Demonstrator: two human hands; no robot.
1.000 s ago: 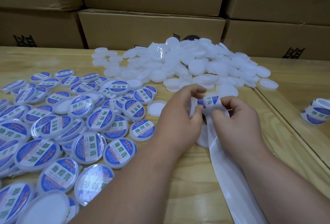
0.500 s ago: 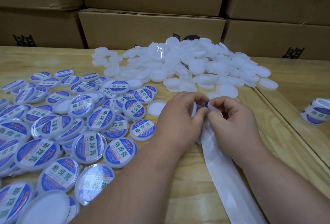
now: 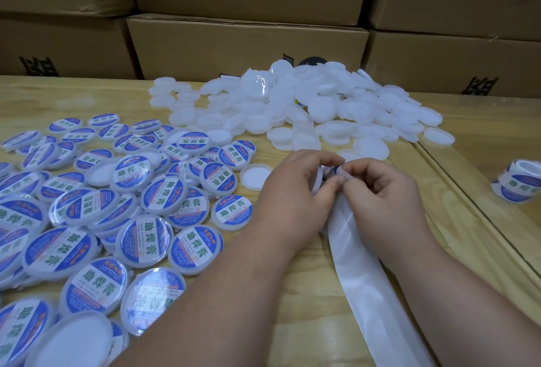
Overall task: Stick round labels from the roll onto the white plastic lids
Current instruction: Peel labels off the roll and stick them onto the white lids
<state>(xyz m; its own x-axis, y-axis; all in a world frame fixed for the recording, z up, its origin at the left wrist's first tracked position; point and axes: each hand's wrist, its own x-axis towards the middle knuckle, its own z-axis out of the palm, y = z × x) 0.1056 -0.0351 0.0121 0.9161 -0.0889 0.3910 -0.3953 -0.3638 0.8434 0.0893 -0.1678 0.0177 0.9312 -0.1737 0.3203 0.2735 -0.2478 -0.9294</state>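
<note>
My left hand [image 3: 295,191] holds a white lid [image 3: 317,178] on edge, mostly hidden behind its fingers. My right hand [image 3: 383,197] pinches a blue round label [image 3: 336,169] at the top of the white backing strip [image 3: 371,287], right against the left fingertips. The strip trails toward me between my forearms. A heap of bare white lids [image 3: 307,103] lies beyond my hands. Several labelled lids [image 3: 117,205] with blue and white stickers cover the table's left side. One bare lid [image 3: 255,176] lies just left of my left hand.
A label roll [image 3: 518,183] sits at the right on a second wooden table past a seam [image 3: 468,205]. Stacked cardboard boxes [image 3: 246,41] wall off the back edge of the wooden table [image 3: 287,293].
My hands have closed together and dropped slightly. The label that showed openly between my fingers a second ago is now almost hidden between the fingertips.
</note>
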